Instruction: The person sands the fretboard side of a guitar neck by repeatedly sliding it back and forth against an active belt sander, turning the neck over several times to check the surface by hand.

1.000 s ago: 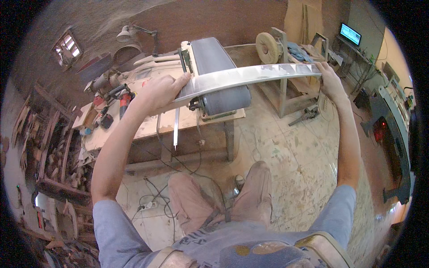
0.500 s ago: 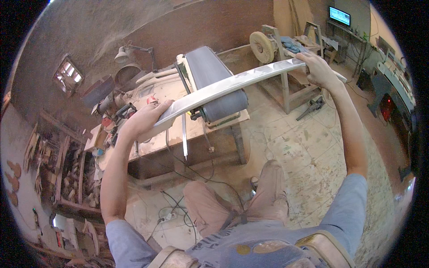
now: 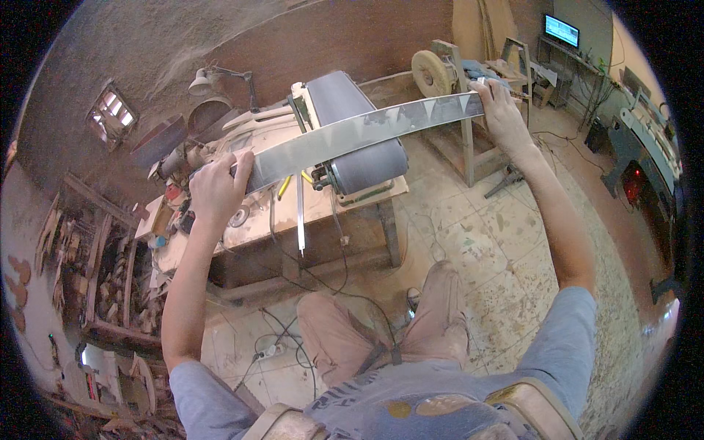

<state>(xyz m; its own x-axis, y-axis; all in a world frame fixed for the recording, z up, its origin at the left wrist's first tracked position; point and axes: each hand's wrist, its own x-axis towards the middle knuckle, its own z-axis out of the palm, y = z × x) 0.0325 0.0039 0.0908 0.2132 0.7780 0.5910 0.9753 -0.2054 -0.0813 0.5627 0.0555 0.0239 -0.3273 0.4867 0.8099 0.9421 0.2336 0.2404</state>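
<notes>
My left hand [image 3: 220, 187] and my right hand [image 3: 500, 121] are closed on opposite ends of a long, narrow, slightly bowed strip [image 3: 315, 148]. Its broad face is pale grey-white, darker toward the right, with a row of whitish triangular marks. Held up in the air, the strip crosses in front of a belt sander [image 3: 339, 99] and hides part of its belt. Below the strip shows the sander's grey front roller end [image 3: 370, 170]. Whether the strip touches the belt I cannot tell.
The sander stands on a dusty workbench [image 3: 249, 238], where a thin metal bar [image 3: 301, 220] juts past the front edge. A buffing wheel [image 3: 433, 72] is mounted on a wooden stand behind right. Cables [image 3: 282, 345] lie on the tiled floor near my feet. Wooden shelves [image 3: 110, 279] stand left.
The strip has been rolled so its marked broad face shows more fully. My left hand has turned and moved slightly left; my right hand has shifted left a little.
</notes>
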